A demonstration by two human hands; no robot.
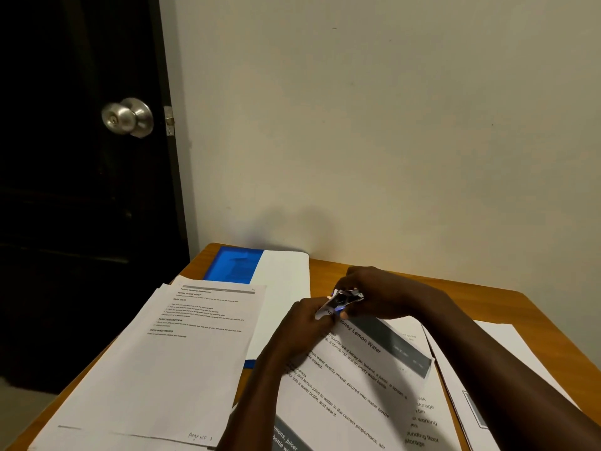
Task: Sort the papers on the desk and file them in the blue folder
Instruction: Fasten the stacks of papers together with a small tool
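Observation:
Printed papers cover the wooden desk (406, 275). A stack topped by a text sheet (182, 349) lies at the left. A tilted sheet headed "Honey Lemon Water" (361, 372) lies in the middle. The open blue folder (232, 265), with a white sheet (286, 278) on it, sits at the back against the wall. My left hand (305, 323) and my right hand (380, 292) meet above the tilted sheet's top corner. Both pinch a small crumpled, folded bit of paper (343, 299) between their fingertips.
More white sheets (507, 349) lie at the right, reaching the desk's right edge. A dark door with a metal knob (128, 117) stands at the left beyond the desk. A plain wall (374, 125) rises directly behind the desk.

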